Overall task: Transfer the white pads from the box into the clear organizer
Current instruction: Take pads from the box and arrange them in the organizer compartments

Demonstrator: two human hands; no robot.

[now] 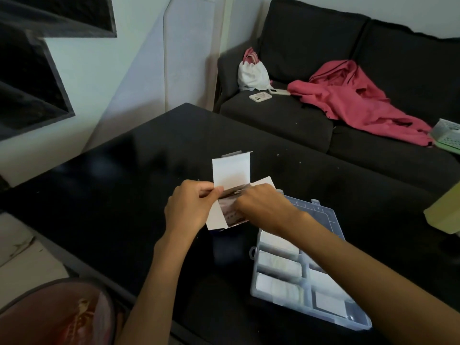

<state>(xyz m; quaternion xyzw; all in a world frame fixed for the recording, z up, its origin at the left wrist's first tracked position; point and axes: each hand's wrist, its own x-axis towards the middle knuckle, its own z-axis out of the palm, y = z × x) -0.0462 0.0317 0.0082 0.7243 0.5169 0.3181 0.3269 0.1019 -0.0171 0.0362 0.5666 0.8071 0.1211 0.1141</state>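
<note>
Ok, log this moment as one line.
left hand holds box flap | right hand reaches into box | organizer open, part filled

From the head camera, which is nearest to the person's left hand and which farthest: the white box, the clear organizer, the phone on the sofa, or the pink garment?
1. White box: held by the left hand itself.
2. Clear organizer: on the table, to the hand's right.
3. Phone: on the sofa seat, beyond the table.
4. Pink garment: farther right on the sofa.
</note>
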